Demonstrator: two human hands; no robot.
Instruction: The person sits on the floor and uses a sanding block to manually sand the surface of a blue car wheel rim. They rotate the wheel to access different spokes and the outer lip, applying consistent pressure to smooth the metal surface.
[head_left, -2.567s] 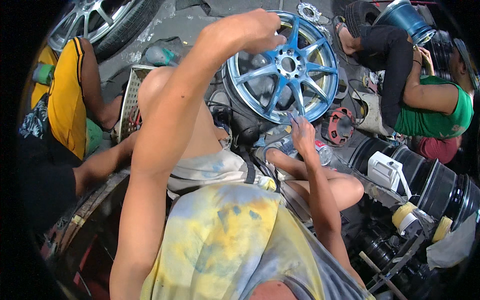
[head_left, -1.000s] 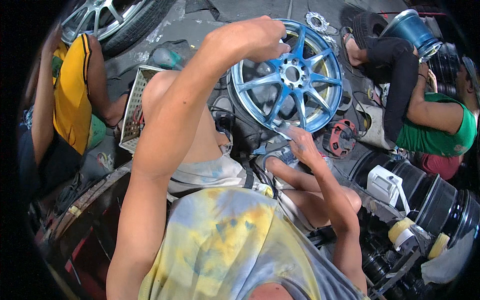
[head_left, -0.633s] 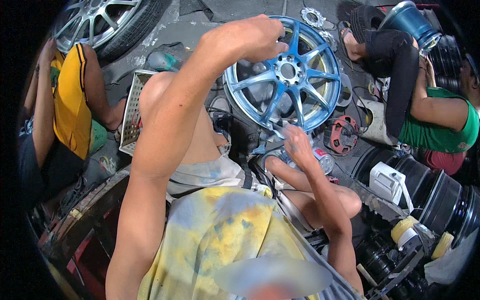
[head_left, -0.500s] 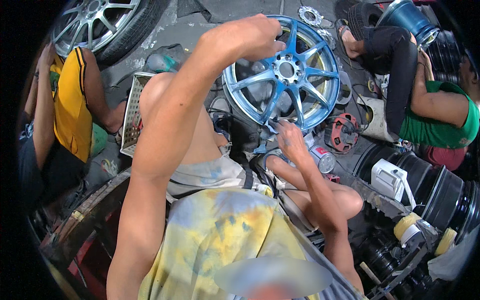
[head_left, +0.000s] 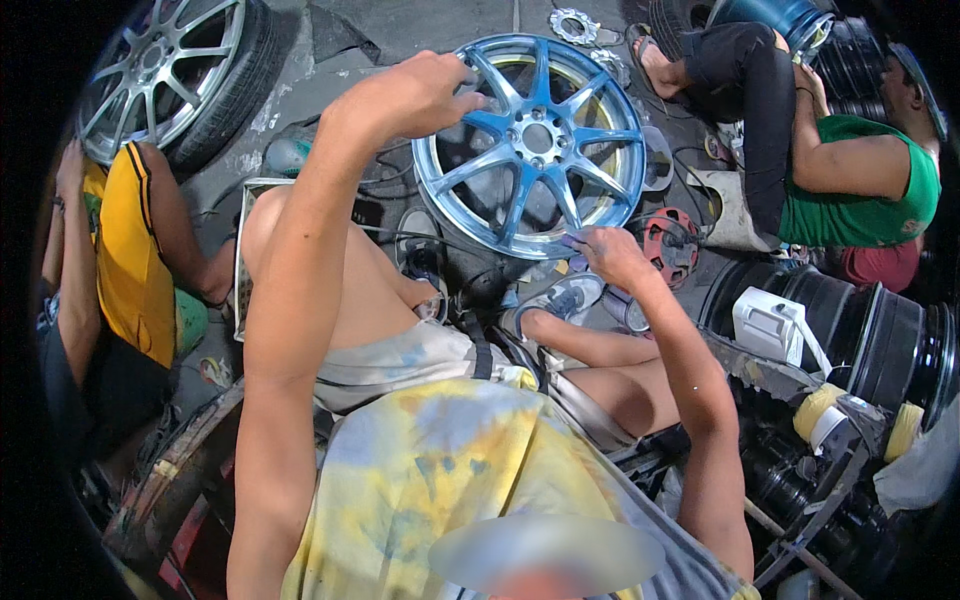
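Observation:
A blue, multi-spoked wheel rim (head_left: 540, 137) with bare silvery metal showing on its face stands in front of me, tilted toward me. My left hand (head_left: 425, 92) is closed over its upper left edge, the thumb on the face side. At the lower right edge my right hand (head_left: 615, 257) pinches a small purplish pad (head_left: 573, 242) against the lip. What the pad is made of I cannot make out. My shoe (head_left: 572, 297) is just below the rim.
A silver wheel with a tyre (head_left: 235, 90) lies at the far left, beside a person in yellow shorts (head_left: 135, 260). On the right sits a person in a green top (head_left: 850, 170). Dark rims (head_left: 870, 340), a white box-shaped device (head_left: 768, 325) and a red reel (head_left: 668, 245) are also there.
My left hand has shifted left along the rim's edge, and my right hand has gone right with the pad. The spokes stand at a slightly different angle. The whole view has shifted.

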